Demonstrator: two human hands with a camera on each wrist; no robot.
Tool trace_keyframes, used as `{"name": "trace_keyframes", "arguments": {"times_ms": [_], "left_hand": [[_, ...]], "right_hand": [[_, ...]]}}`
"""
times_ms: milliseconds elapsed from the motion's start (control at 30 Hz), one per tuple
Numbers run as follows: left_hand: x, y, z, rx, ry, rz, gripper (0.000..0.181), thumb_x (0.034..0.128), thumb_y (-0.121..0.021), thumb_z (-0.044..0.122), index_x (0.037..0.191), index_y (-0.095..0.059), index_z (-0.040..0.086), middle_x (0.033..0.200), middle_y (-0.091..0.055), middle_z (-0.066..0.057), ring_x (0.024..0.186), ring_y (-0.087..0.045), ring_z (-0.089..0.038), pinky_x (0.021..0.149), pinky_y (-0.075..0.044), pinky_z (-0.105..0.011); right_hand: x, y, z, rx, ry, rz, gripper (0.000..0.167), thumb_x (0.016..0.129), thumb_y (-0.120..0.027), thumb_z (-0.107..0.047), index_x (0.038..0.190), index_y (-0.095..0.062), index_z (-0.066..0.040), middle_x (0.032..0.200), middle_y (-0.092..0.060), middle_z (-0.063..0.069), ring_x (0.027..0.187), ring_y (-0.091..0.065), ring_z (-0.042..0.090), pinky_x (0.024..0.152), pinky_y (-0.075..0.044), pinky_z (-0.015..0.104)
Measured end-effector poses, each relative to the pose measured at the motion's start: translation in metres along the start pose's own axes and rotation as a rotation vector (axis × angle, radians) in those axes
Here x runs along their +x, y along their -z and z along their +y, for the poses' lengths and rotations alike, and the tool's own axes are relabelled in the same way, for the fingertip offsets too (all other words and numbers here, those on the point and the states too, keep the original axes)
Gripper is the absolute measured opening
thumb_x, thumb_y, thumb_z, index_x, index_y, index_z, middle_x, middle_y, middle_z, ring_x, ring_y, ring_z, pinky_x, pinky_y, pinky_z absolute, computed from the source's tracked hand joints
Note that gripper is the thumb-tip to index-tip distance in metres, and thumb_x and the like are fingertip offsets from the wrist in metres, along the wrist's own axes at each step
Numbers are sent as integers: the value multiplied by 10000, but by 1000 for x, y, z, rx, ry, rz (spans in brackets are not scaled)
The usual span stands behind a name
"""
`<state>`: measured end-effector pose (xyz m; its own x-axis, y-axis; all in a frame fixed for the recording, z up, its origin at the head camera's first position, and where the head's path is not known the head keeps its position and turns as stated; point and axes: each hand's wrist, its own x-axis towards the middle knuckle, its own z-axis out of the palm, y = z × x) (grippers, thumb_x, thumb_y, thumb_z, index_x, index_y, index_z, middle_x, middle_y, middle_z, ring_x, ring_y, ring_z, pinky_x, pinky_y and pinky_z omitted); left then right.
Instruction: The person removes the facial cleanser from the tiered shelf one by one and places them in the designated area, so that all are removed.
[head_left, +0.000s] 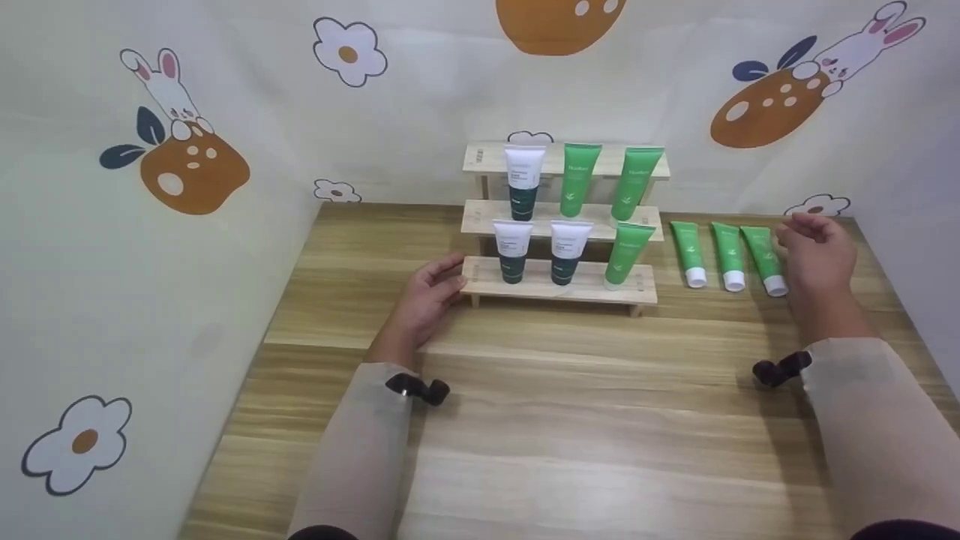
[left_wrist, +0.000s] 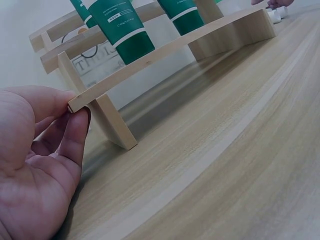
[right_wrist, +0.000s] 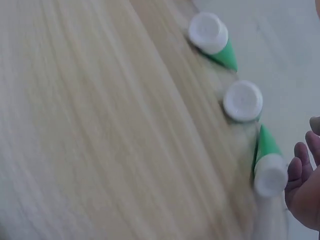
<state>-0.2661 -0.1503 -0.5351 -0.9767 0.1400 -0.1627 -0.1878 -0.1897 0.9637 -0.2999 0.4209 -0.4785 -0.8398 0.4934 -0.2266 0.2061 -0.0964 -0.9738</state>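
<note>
My left hand [head_left: 429,298] pinches the left end of the bottom shelf of a three-step wooden rack [head_left: 559,294], thumb and finger meeting at the board's corner [left_wrist: 80,102] in the left wrist view. On the rack stand white-and-dark-green squeeze tubes [head_left: 571,251] and green squeeze tubes [head_left: 628,255], caps down, in two rows. Right of it, three green tubes [head_left: 727,255] lie flat with white caps toward me. Beside the rightmost lying tube [head_left: 765,259] is my right hand [head_left: 821,255], fingers loosely bent, holding nothing visible. The right wrist view shows its fingers near that tube's cap [right_wrist: 271,175].
The rack's top shelf [head_left: 551,159] stands against a back wall covered with printed cloth [head_left: 420,135]. A wood-grain table [head_left: 570,420] spreads in front, with cloth walls on both sides. Small black cameras [head_left: 420,388] sit on both wrists.
</note>
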Motion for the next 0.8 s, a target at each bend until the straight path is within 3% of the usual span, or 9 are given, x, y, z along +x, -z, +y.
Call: {"name": "trace_keyframes", "arguments": {"times_ms": [200,433,800], "left_hand": [[0,0,-1,-32,-2,-6,546,1020,-617,-33,1553,-507,8,1605,-527,-179,1341,-629,-287,1065,-597,-287],[2,-1,-1,-56,8,2,525,1019,-625,-42,1534,-533,3,1616,-513,-145,1290,-640,-239,1022,-607,-264],[2,-1,-1,-29,1,11,525,1012,-636,-34,1527,-541,4,1605,-523,-155,1195,-674,-191,961,-617,-243]], "right_hand": [[-29,-17,-14,-26,113,-112,317,982,-788,-253,1263,-643,-242,1155,-659,-80,1028,-651,97,732,-552,170],[-52,-42,-23,78,240,-240,298,982,-777,-147,1261,-671,-155,1053,-701,-36,960,-698,135,682,-558,176],[-83,-80,-45,176,321,-364,372,925,-844,-148,1254,-679,-94,1030,-704,15,906,-717,160,695,-595,204]]}}
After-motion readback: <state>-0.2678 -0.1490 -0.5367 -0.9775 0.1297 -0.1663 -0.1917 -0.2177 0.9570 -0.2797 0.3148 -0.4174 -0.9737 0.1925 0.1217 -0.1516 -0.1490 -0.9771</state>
